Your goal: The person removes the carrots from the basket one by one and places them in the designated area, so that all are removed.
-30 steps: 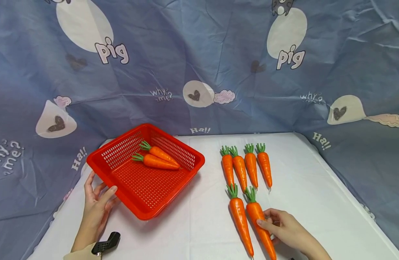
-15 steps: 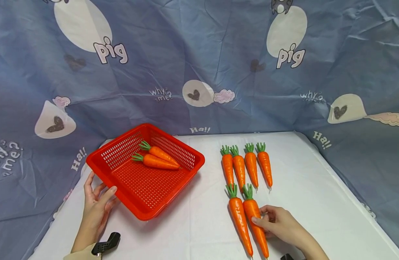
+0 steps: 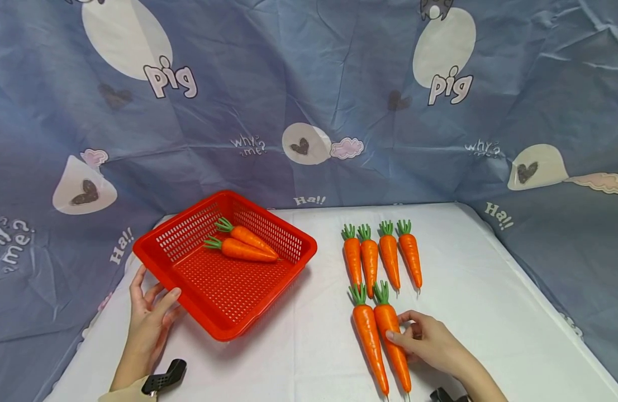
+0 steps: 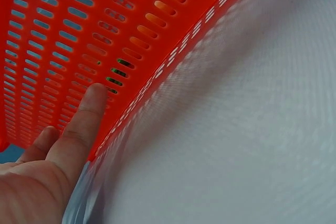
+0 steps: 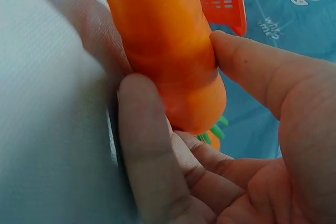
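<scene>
My left hand (image 3: pixel 147 324) rests against the near left side of a red plastic basket (image 3: pixel 204 315). In the left wrist view its fingers lie fairly straight along the slotted outer wall, and the thumb tip touches the rim. Two carrots (image 3: pixel 246 250) with green tops lie inside the basket. On the right, my right hand (image 3: pixel 429 340) pinches a carrot (image 3: pixel 386 319) between thumb and fingers; in the right wrist view its thick orange body (image 5: pixel 165 45) sits between them. Close along its left side lies another carrot (image 3: pixel 367 335), almost parallel.
Several more carrots (image 3: pixel 389 259) lie in a row behind, green tops pointing away. A white cloth (image 3: pixel 470 268) covers the table. A blue patterned curtain (image 3: pixel 269 100) hangs at the back and sides. A black wrist device (image 3: pixel 164 377) is on the left wrist.
My right hand has shifted the pinched carrot left and slightly away, closing the gap to the carrot beside it. A carrot in the back row has straightened slightly. My left hand and the basket stay put.
</scene>
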Tool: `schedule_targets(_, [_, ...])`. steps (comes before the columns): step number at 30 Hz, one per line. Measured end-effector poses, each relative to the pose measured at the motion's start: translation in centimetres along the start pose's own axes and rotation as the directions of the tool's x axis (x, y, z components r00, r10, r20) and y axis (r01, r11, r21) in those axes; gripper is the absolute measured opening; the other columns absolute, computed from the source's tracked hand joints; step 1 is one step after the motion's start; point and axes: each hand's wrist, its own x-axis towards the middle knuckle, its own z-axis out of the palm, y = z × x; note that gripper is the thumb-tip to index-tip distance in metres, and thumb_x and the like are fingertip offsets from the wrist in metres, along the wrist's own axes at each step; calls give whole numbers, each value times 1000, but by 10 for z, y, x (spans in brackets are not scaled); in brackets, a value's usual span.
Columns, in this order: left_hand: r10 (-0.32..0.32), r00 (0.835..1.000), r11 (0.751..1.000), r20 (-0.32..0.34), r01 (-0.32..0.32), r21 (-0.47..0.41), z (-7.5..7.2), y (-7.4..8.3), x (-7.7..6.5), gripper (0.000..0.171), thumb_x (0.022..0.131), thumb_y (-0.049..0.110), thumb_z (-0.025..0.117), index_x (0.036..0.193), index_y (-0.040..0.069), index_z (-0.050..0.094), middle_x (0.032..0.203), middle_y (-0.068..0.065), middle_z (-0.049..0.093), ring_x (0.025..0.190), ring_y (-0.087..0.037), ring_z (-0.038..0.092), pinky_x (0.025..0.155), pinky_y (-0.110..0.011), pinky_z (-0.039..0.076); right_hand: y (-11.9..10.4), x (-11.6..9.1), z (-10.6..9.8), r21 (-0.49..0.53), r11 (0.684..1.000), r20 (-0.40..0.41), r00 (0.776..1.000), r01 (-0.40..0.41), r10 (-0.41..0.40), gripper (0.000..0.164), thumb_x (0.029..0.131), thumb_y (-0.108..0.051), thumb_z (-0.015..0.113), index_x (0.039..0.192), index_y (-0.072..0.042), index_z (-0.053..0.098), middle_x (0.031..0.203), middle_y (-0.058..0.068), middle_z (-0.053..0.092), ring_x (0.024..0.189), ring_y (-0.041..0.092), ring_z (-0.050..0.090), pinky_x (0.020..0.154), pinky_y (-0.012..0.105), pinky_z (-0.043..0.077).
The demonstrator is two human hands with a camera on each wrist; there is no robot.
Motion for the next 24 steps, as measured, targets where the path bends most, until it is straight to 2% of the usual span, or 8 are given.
schedule_targets(15, [8, 1000, 1000, 1, -8, 13, -2, -1, 0, 91, 104, 9, 66, 166, 47, 12, 141, 5, 47, 114, -2, 68, 81, -27, 67, -2, 2, 0, -6, 1000, -4, 1000, -30, 30, 63, 97, -44, 80, 132, 5, 61, 79, 3, 66, 70, 17, 67, 64, 34, 65])
schedule_targets(24, [-6, 1000, 1000, -2, 6, 9, -2, -1, 2, 91, 104, 10, 67, 166, 49, 12, 143, 5, 46, 116, -3, 66, 81, -26, 66, 0, 1, -3, 6, 1000, 8, 1000, -4, 4, 62, 99, -43, 78, 132, 6, 60, 78, 4, 65, 71, 18, 67, 64, 34, 65])
